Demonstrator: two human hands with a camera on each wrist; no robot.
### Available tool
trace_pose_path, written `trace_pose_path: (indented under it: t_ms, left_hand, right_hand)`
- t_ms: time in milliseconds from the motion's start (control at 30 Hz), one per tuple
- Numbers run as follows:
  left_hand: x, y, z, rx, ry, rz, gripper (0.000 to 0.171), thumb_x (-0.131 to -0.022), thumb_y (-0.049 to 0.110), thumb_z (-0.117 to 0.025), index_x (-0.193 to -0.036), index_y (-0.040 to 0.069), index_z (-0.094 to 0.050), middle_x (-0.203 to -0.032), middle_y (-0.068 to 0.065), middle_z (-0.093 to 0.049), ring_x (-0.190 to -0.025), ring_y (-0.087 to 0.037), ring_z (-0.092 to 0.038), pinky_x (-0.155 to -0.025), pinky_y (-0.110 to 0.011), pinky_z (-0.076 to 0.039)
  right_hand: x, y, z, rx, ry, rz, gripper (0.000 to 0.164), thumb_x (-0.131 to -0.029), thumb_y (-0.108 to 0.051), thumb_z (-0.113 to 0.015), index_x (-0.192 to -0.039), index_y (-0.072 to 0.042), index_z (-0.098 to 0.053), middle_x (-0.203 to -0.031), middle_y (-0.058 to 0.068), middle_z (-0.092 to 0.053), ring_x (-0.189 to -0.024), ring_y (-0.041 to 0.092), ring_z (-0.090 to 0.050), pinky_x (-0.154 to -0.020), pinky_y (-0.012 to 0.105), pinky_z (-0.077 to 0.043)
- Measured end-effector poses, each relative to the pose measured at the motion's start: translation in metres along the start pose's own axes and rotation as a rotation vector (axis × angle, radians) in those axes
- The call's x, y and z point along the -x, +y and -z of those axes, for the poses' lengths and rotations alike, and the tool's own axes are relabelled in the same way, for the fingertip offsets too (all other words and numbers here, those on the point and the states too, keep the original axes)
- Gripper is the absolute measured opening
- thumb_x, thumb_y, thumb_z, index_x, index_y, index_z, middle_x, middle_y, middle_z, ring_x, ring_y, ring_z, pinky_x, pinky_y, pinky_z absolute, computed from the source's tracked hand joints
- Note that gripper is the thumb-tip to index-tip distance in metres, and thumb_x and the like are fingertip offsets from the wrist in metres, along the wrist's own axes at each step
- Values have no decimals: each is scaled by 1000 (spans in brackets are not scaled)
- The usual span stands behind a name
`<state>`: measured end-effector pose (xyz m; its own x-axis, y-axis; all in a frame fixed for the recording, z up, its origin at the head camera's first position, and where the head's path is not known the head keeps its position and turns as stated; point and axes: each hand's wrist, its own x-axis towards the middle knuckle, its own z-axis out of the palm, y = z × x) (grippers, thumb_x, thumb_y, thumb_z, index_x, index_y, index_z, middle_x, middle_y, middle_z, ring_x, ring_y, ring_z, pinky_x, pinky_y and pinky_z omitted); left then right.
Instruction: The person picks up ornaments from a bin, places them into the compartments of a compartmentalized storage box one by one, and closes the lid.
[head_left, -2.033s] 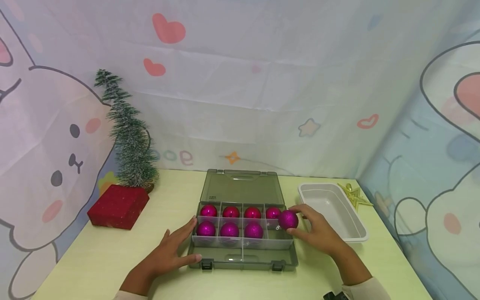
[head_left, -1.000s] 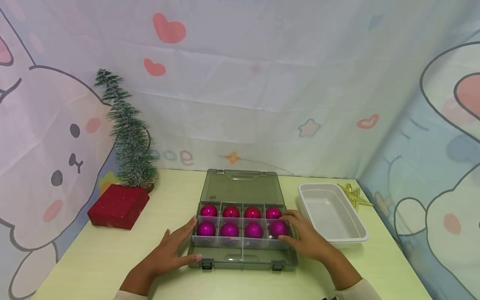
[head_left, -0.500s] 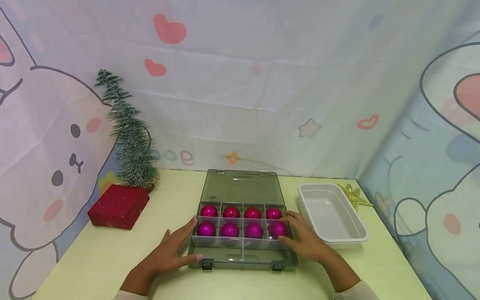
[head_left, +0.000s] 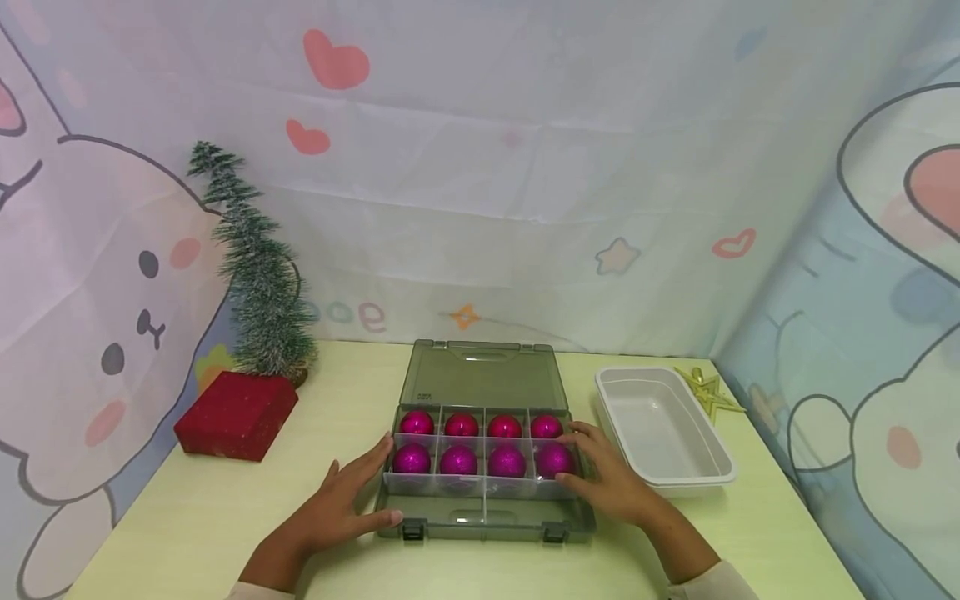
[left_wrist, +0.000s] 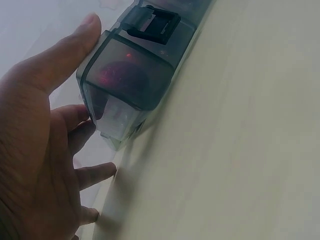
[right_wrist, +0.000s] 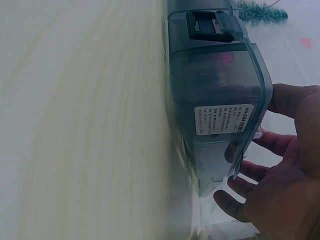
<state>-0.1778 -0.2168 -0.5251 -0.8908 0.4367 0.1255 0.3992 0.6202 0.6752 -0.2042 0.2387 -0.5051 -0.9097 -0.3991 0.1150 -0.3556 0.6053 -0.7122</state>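
Note:
An opened translucent grey-green compartment box [head_left: 487, 531] lies on the table, its lid [head_left: 483, 375] folded back. Several glossy pink and red Christmas balls [head_left: 461, 425] fill its back row of compartments. Glittery purple balls [head_left: 459, 460] occupy the row before it. At the box's left side rests my left hand [head_left: 337, 508], thumb near the front corner and fingers relaxed. My right hand [head_left: 615, 479] is at the right side, thumb and fingertips beside the rightmost purple ball [head_left: 553, 460]. That ball sits in its compartment; firm contact with the fingertips cannot be made out.
To the right stands a white plastic tub [head_left: 660, 425], with gold star ornaments [head_left: 708, 392] behind its far side. A small frosted Christmas tree [head_left: 262, 292] and a red velvet box [head_left: 236, 414] stand at the left. A printed cloth backdrop [head_left: 480, 208] rises behind the table.
My right hand has lowered the last purple ball into the rightmost front-row compartment, which was vacant 2 seconds ago. Since then both hands have stayed almost still.

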Motion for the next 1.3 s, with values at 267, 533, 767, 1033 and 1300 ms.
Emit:
trace_pose_path:
  t_ms: [267, 533, 767, 1033, 1300]
  left_hand:
    - [1, 6, 5, -56, 38, -22, 98, -96, 50, -78, -172, 9, -32, -180, -17, -29, -161, -60, -30, -111, -98, -10]
    - [-7, 7, 11, -33, 41, 24, 91, -102, 46, -73, -173, 9, -30, -182, -18, -25, -163, -60, -24, -114, -96, -6]
    - [-27, 1, 15, 38, 73, 47, 86, -107, 43, -67, -174, 7, -27, -181, -22, -26, -165, -54, -24, -120, -92, -6]
    - [-55, -13, 5, 128, 119, 128, 80, -112, 44, -58, -175, 10, -24, -180, -23, -27, -168, -49, -21, -129, -81, 4]
    - [-72, -25, -5, 227, 142, 173, 74, -115, 41, -53, -175, 9, -23, -178, -23, -32, -167, -46, -26, -133, -73, 10]
  right_hand:
    - [-2, -1, -2, -12, 20, 25, 55, -104, -32, -76, -151, -10, -57, -171, 27, -35, -157, 59, -35, -117, 84, -35]
    - [-7, -4, -8, -90, 95, -3, 70, -106, -34, -70, -163, -3, -42, -174, 30, -28, -161, 58, -29, -120, 80, -36]
    - [-20, -1, -15, -172, 181, -126, 75, -110, -38, -63, -167, 0, -32, -175, 30, -27, -164, 55, -25, -125, 76, -34]
    - [-35, 4, -21, -229, 245, -270, 81, -112, -48, -59, -170, 1, -29, -174, 33, -32, -161, 55, -33, -126, 69, -38]
    - [-41, 12, -25, -291, 263, -293, 77, -111, -42, -62, -169, -1, -33, -174, 30, -35, -163, 51, -33, -132, 61, -32]
